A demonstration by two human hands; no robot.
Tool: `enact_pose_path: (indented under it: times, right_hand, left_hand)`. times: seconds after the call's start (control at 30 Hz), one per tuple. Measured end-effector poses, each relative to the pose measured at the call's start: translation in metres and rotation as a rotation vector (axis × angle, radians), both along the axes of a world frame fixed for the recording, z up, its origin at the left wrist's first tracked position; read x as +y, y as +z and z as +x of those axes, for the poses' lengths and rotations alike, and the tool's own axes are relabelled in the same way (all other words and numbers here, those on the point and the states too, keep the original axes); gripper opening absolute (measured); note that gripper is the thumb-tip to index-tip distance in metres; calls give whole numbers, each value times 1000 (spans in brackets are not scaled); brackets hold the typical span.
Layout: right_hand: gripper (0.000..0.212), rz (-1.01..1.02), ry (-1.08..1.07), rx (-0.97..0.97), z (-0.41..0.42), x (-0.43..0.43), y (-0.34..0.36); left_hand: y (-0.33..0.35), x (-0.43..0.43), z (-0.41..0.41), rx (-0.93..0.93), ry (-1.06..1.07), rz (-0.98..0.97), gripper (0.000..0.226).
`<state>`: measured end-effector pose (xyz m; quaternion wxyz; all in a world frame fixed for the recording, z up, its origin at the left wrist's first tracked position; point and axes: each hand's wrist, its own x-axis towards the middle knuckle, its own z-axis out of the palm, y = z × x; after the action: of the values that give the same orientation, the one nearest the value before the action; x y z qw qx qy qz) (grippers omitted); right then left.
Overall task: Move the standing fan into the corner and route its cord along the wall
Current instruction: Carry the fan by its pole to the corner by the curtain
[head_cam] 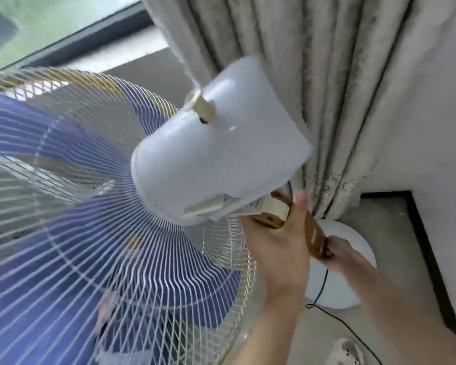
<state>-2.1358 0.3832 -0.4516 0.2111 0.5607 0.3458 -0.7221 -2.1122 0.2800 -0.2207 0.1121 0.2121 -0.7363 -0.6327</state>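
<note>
Up close in the head view, the standing fan (95,196) fills the left, its white motor housing (216,151) touching the pale curtain (313,88). Its round white base (340,262) sits on the floor at the curtain's foot (near the wall corner). Left hand (279,241) is clasped around the yellowed neck below the housing; right hand (338,250) grips lower on the stem. A black cord (324,285) trails from the base across the floor.

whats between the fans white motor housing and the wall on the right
In the head view, a beige pleated curtain hangs between the white plastic motor housing and the off-white wall; the housing's rear edge looks pressed against its folds.
</note>
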Motion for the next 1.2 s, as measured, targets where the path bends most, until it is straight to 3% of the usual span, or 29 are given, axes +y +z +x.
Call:
enact_pose_path:
  times: [0.13,0.23,0.3,0.47,0.53,0.6,0.67,0.73,0.87,0.97,1.1,1.2]
  right_hand:
    - [29,-37,-47,90,11,16,-5]
    - [15,94,34,117,32,29,-4]
    - [20,215,139,98,52,41,-8]
    - [27,251,217,22,115,73,-18]
    - [27,267,215,40,144,80,-24]
    - [16,385,180,48,173,76,-30]
    - [14,498,212,47,204,64,-28]
    - [11,536,245,31,230,51,-27]
    - [42,515,285,16,267,32,-44]
    - [39,537,307,45,280,25,-70]
    - [43,485,350,76,287,9,-126]
    - [58,435,386,89,283,-6,-179]
  left_hand:
    - [-6,17,-5,96,-51,-87,66]
    - [-15,24,6,81,-123,-111,61]
    - [-20,30,14,50,-143,-79,53]
    - [-26,36,24,71,-147,-63,41]
    - [-41,31,38,84,-173,-89,50]
    - [-67,23,61,2,-227,-86,74]
    - [-95,18,95,-204,-307,-46,82]
    - [-125,8,126,-356,-410,-90,79]
    - [-179,-7,159,-513,-677,-286,69]
    - [-224,-8,158,-575,-856,-432,65]
    - [-296,-18,145,-646,-948,-598,61]
    - [-360,-32,124,-677,-979,-711,59]
